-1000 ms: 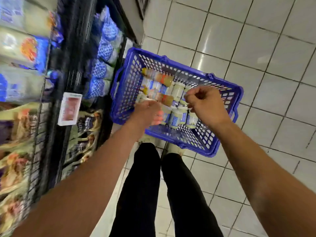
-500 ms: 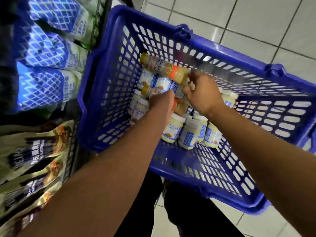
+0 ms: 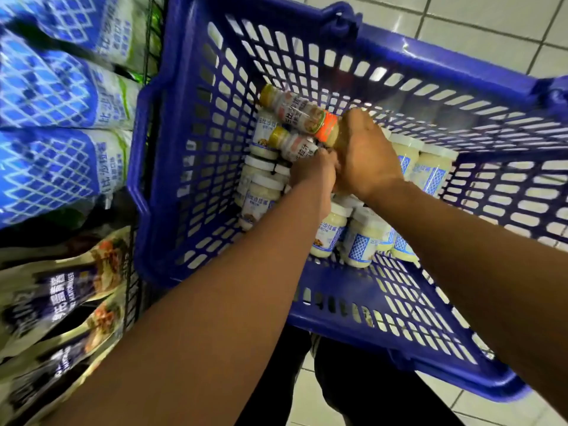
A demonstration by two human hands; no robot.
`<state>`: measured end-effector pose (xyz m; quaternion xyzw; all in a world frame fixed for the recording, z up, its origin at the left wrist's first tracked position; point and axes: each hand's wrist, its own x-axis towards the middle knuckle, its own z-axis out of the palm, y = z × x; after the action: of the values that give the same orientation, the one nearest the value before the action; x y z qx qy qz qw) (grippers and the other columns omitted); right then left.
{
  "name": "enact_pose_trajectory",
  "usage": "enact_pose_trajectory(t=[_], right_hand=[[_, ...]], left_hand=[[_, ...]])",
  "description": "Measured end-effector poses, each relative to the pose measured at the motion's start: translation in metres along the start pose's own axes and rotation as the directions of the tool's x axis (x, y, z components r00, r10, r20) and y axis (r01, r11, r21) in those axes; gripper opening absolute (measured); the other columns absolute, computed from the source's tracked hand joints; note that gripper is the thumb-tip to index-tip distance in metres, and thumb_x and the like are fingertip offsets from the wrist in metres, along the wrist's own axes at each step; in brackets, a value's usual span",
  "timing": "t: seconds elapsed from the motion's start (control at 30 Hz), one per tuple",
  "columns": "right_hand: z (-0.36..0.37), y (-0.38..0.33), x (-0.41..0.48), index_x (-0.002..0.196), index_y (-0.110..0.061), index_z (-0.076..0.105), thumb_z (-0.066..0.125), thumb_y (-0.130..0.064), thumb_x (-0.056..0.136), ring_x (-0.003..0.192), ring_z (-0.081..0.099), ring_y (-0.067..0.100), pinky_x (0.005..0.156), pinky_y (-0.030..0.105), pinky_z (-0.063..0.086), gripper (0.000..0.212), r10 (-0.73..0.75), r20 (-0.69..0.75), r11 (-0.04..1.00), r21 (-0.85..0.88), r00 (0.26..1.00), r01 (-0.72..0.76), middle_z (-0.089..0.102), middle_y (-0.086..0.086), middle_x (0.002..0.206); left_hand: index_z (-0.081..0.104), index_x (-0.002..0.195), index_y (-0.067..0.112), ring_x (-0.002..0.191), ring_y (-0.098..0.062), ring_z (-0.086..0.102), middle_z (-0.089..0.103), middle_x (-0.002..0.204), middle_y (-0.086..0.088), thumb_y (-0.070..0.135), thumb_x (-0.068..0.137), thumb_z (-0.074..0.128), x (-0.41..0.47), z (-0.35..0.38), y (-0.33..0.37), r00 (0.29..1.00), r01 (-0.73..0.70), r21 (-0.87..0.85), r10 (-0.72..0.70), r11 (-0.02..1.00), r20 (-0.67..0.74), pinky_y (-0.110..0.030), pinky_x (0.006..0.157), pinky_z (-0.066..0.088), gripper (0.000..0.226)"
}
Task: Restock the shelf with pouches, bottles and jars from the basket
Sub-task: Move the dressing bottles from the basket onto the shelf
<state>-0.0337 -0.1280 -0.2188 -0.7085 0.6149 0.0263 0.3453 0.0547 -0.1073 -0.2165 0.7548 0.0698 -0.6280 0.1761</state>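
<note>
Right hand (image 3: pixel 365 158): clenched round the base end of the upper bottle (image 3: pixel 292 110), next to its orange band.
Left hand (image 3: pixel 313 173): pressed against the right hand's left side, with fingers curled over the end of the lower bottle (image 3: pixel 296 146).
Upper bottle: laid on its side, with the cap pointed away to the left of the right hand.
Lower bottle: laid just beneath the upper bottle, directly ahead of the left hand.
Jars (image 3: pixel 361 241): white-lidded, packed beneath and around both hands.
Basket (image 3: pixel 190 149): blue and slotted, with both hands enclosed in it.
Pouches (image 3: pixel 55 96): blue-and-white, stacked on the shelf well left of the left hand.
</note>
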Motion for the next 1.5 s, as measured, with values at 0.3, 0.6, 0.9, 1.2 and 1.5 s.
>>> enact_pose_trajectory(t=[0.3, 0.6, 0.9, 1.2, 1.5], right_hand=[[-0.036, 0.030, -0.009, 0.092, -0.014, 0.069, 0.077, -0.027, 0.073, 0.082, 0.063, 0.018, 0.067, 0.020, 0.046, 0.025, 0.249, 0.245, 0.943, 0.159, 0.937, -0.292, 0.069, 0.004, 0.088], [-0.076, 0.021, -0.097, 0.092, -0.011, 0.054, 0.074, -0.014, 0.083, 0.055, 0.062, 0.017, 0.056, 0.036, 0.059, 0.022, 0.346, 0.492, 0.604, 0.535, 0.799, -0.591, 0.065, 0.009, 0.074], [-0.122, -0.027, -0.226, 0.095, -0.012, 0.058, 0.061, -0.027, 0.097, 0.068, 0.061, 0.022, 0.053, 0.028, 0.053, 0.016, 0.469, 0.516, 0.028, 0.802, 0.717, -0.596, 0.065, 0.002, 0.074], [-0.255, -0.116, -0.322, 0.119, -0.006, 0.066, 0.077, -0.016, 0.075, 0.100, 0.069, 0.025, 0.081, 0.041, 0.061, 0.047, 0.153, 0.588, -0.232, 0.803, 0.795, -0.549, 0.070, 0.016, 0.117], [-0.391, -0.196, -0.387, 0.116, -0.021, 0.066, 0.074, -0.004, 0.063, 0.097, 0.070, 0.028, 0.081, 0.046, 0.059, 0.056, 0.109, 0.359, -0.003, 0.933, 0.927, -0.361, 0.072, 0.016, 0.112]], left_hand=[[0.054, 0.130, 0.007, 0.106, -0.030, 0.067, 0.066, 0.120, -0.013, 0.038, 0.092, 0.063, -0.017, 0.007, -0.005, 0.999, -0.043, 0.010, 0.043, 0.999, -0.017, -0.048, 0.091, 0.057, 0.049], [0.057, 0.129, 0.008, 0.092, -0.031, 0.067, 0.066, 0.119, -0.024, 0.032, 0.088, 0.068, -0.083, -0.006, -0.036, 0.987, -0.128, -0.062, 0.133, 0.990, 0.088, -0.035, 0.063, 0.052, 0.049], [0.057, 0.095, 0.019, 0.057, -0.009, 0.062, 0.065, 0.078, 0.000, 0.011, 0.087, 0.071, -0.206, -0.051, -0.042, 0.960, -0.272, 0.003, 0.272, 0.962, 0.073, -0.023, 0.049, 0.051, 0.018], [0.059, 0.104, 0.017, 0.077, -0.019, 0.066, 0.068, 0.090, -0.003, 0.021, 0.097, 0.059, -0.378, -0.099, -0.017, 0.916, -0.366, -0.062, 0.372, 0.928, 0.150, -0.040, 0.077, 0.055, 0.008], [0.063, 0.105, 0.020, 0.086, -0.021, 0.063, 0.070, 0.091, 0.000, 0.020, 0.081, 0.074, -0.554, -0.127, 0.022, 0.794, -0.561, -0.205, 0.591, 0.802, 0.140, -0.044, 0.081, 0.054, 0.027]])
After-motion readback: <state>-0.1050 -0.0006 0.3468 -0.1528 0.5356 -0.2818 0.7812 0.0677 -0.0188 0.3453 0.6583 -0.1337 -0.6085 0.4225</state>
